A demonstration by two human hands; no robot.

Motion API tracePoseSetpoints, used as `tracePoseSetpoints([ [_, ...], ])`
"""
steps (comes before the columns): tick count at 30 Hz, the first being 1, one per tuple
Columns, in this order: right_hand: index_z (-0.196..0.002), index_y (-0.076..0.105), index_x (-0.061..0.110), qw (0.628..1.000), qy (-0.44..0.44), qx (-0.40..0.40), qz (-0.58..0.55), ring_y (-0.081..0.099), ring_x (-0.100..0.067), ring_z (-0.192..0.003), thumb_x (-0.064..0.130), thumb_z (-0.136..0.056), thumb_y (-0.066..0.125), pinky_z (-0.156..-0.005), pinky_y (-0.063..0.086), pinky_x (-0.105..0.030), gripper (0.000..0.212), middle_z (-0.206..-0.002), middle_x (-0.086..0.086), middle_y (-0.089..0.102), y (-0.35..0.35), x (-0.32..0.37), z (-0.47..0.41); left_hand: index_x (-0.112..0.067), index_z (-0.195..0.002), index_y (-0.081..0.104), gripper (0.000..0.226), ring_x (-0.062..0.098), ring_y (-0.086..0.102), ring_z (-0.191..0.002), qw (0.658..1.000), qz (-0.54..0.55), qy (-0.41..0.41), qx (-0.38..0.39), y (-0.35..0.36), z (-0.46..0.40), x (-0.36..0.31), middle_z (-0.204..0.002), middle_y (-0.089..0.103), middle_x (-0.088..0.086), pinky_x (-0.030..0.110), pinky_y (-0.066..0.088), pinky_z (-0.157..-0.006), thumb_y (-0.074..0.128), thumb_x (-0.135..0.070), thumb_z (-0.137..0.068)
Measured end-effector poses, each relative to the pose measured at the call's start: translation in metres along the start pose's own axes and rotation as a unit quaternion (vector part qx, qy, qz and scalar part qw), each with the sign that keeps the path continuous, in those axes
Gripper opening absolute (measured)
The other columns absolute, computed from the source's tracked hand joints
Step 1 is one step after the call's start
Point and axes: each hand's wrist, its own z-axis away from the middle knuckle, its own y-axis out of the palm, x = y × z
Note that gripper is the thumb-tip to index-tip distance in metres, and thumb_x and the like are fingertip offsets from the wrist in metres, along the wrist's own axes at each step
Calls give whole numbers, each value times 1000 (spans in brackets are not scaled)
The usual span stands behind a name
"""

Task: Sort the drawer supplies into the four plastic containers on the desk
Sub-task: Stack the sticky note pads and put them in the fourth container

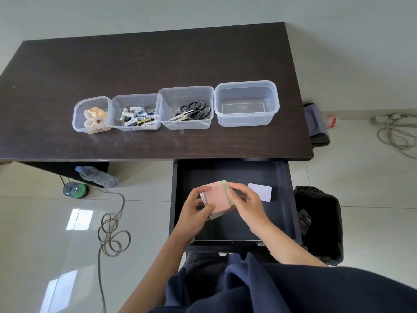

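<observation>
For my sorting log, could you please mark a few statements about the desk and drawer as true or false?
1. Both the left hand and the right hand hold the stack of sticky notes over the open drawer. True.
2. The rightmost container holds scissors. False: it holds nothing; the scissors lie in the container to its left.
3. The batteries share a container with the tape rolls. False: they sit in separate neighbouring containers.
4. One white notepad lies in the drawer, beside the hands. True.
</observation>
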Motion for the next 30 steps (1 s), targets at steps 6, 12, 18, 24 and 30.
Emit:
tracePoseSetpoints([
  [6, -113, 65, 18, 977, 36, -152, 147, 54, -21, -111, 22, -87, 65, -92, 42, -28, 26, -116, -2, 58, -36, -25, -27, -35, -112, 51, 40, 34, 57, -109, 999, 22, -31, -9, -4, 3, 7, -121, 53, 17, 33, 59, -74, 58, -3, -89],
  [12, -130, 54, 20, 907, 75, -89, 404, 35, -33, -126, 12, -79, 69, -99, 37, -36, 53, -143, -8, 39, -65, -55, -61, -31, -116, 49, 40, 29, 55, -107, 998, 21, -53, -13, -5, 6, 7, -123, 50, 12, 22, 57, -66, 56, -1, -91],
  [18, -123, 53, 22, 846, 30, -53, 529, 41, -29, -110, 9, -77, 65, -87, 42, -36, 50, -120, -4, 46, -66, -72, -56, -37, -113, 51, 41, 30, 57, -107, 997, 3, -65, -28, -16, 6, 11, -116, 55, 10, 41, 60, -80, 57, -3, -90],
  [24, -114, 58, 23, 908, 26, -59, 415, 49, -31, -104, 21, -72, 69, -82, 47, -36, 44, -110, -6, 50, -61, -64, -48, -40, -110, 51, 40, 27, 59, -104, 997, -7, -71, -39, -24, 6, 14, -110, 57, 3, 44, 59, -81, 57, -5, -91],
  [30, -93, 64, 21, 966, -80, -108, 222, 56, -14, -92, 20, -75, 74, -75, 43, -19, 20, -97, 4, 60, -43, -26, -22, -37, -111, 51, 38, 27, 61, -102, 997, -5, -68, -30, -23, 4, 14, -110, 59, 9, 45, 59, -82, 56, -5, -91],
])
